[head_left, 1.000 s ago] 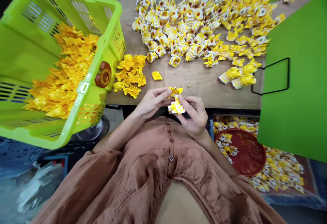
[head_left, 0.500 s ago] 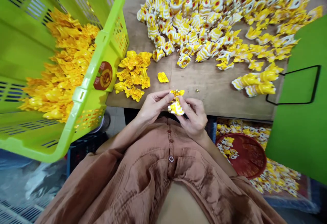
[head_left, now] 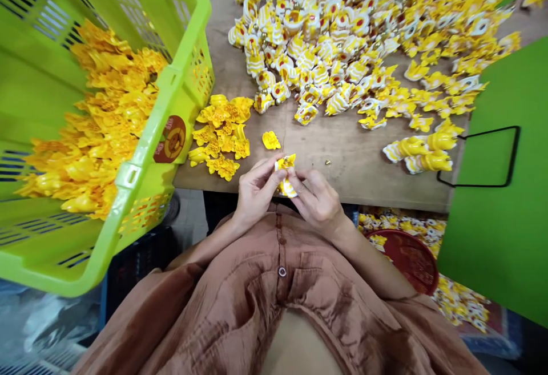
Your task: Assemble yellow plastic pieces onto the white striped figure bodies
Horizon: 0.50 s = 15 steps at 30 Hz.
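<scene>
My left hand (head_left: pixel 258 188) and my right hand (head_left: pixel 319 199) meet at the table's near edge, both closed on a small yellow-and-white plastic figure piece (head_left: pixel 287 189). A gold glint shows near its yellow top, and my fingertips hide part of it. Just beyond my left hand lies a single yellow plastic piece (head_left: pixel 270 140). Further left is a cluster of yellow plastic pieces (head_left: pixel 225 132), some flower-like. A tiny gold bell-like bit (head_left: pixel 327 162) rests on the table beyond my right hand.
A green basket (head_left: pixel 201 38) of yellow pieces stands at left. Many yellow-and-white figures (head_left: pixel 317 49) cover the table's back. Several striped figures (head_left: pixel 422 149) lie at right, beside a green panel (head_left: pixel 496 204) with a black wire loop (head_left: pixel 511 158). Below is a red basket (head_left: pixel 411 261).
My hands have turned the figure piece a little, and less of its white striped part shows. The view has shifted slightly; the things on the table look unmoved.
</scene>
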Available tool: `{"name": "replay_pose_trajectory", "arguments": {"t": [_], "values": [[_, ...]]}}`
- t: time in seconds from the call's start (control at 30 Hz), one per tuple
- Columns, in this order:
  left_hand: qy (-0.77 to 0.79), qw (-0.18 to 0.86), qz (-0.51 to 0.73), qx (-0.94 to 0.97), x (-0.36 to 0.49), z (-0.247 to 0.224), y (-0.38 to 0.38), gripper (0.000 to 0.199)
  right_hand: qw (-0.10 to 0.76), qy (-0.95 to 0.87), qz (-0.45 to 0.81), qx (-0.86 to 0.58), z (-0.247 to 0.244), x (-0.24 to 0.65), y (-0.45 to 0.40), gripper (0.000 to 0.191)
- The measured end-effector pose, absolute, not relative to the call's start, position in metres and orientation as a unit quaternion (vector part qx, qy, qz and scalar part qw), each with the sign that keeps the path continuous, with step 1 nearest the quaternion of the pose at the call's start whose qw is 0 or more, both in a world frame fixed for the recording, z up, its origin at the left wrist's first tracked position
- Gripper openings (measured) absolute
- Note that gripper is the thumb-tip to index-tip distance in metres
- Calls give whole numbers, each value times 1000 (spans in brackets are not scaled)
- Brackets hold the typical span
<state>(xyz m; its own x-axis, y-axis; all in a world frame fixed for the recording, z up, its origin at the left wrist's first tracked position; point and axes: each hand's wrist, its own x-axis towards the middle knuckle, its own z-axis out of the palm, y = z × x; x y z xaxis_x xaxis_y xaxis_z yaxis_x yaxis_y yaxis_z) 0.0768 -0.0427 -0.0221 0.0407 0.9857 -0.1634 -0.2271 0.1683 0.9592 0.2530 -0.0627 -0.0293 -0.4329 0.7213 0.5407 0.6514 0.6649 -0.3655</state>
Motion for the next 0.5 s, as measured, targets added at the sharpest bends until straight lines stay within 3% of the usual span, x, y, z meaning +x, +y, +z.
{"name": "replay_pose_trajectory", "arguments": {"t": [0.23,0.5], "values": [[443,677,526,261,85,-24,-39,43,420,-794,63,-435,-39,251,-53,70],[467,586,535,390,76,-15,-40,34,320,-859,45,-398,-26,255,-49,71]]}}
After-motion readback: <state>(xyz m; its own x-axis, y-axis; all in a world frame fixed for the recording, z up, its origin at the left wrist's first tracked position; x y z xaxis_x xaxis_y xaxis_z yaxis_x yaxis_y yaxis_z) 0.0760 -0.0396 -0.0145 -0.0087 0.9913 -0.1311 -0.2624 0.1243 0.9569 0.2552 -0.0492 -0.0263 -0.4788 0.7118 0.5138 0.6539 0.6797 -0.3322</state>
